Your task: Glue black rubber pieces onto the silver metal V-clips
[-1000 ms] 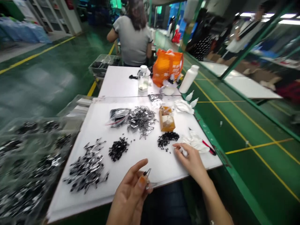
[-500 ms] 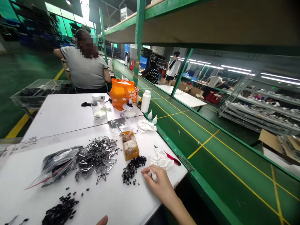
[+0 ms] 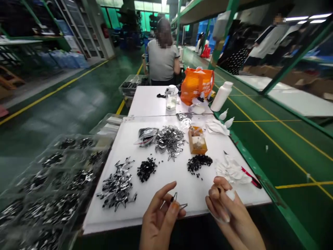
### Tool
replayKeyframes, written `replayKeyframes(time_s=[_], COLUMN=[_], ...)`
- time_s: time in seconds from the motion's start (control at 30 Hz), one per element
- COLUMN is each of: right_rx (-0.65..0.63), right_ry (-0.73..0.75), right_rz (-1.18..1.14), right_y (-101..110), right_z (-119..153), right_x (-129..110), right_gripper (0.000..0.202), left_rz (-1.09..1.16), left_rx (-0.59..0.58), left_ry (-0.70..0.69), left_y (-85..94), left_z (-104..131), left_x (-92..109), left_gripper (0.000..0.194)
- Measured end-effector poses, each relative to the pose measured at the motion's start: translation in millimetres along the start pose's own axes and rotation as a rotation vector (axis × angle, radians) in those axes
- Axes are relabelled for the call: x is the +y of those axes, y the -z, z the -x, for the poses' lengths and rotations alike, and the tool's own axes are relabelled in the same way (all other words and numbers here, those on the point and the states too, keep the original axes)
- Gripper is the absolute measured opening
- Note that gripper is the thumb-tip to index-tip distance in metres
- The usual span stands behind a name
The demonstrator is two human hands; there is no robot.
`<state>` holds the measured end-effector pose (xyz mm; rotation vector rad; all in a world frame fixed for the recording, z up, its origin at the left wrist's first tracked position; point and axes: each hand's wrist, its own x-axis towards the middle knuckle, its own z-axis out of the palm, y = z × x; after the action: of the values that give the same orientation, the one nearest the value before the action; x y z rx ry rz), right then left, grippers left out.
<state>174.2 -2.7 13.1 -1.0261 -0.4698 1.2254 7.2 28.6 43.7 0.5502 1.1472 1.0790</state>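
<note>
Near the table's front edge, my left hand (image 3: 162, 217) pinches a small bent metal clip (image 3: 179, 203) with a black piece on it. To its right my right hand (image 3: 229, 205) is closed around a small white bottle (image 3: 230, 195), partly hidden by the fingers. Beyond the hands lie two piles of small black pieces, one at the left (image 3: 147, 169) and one at the right (image 3: 199, 163). Clips with black pieces form a heap (image 3: 117, 189) on the left. Farther back is a pile of metal clips (image 3: 170, 139) beside a plastic bag (image 3: 147, 135).
An orange-yellow box (image 3: 199, 147), white cloths (image 3: 231, 168) and a red-handled tool (image 3: 251, 177) lie on the right. Behind stand a clear jar (image 3: 171, 100), an orange bag (image 3: 196, 85) and a white bottle (image 3: 221, 96). Divided bins (image 3: 59, 177) flank the table's left. A person (image 3: 162, 57) sits ahead.
The view has swung left. My left hand has come fully into view with a clip. My right hand has moved back from the right black pile toward the front edge, still with the small bottle.
</note>
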Motion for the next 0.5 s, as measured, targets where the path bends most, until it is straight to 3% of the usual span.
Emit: replayKeyframes(time_s=[0.17,0.37,0.5], right_rx=[-0.042,-0.058,-0.022], right_ry=[-0.046,-0.136,-0.121], right_rz=[-0.136,-0.211,-0.176], right_y=[-17.4,-17.4,-20.4], right_z=[13.6,21.3,23.1], right_x=[-4.5,-1.5,-3.4], right_gripper=[0.020,0.017,0.019], left_rz=[-0.003,0.074,0.014], left_rx=[0.007,-0.211,-0.198], left_ry=[-0.111,-0.226,-0.196], left_y=[0.6,5.8,6.6], left_z=[9.8,5.6,5.8], left_x=[-4.0,-12.7,-8.2], left_gripper=[0.032,0.021,0.020])
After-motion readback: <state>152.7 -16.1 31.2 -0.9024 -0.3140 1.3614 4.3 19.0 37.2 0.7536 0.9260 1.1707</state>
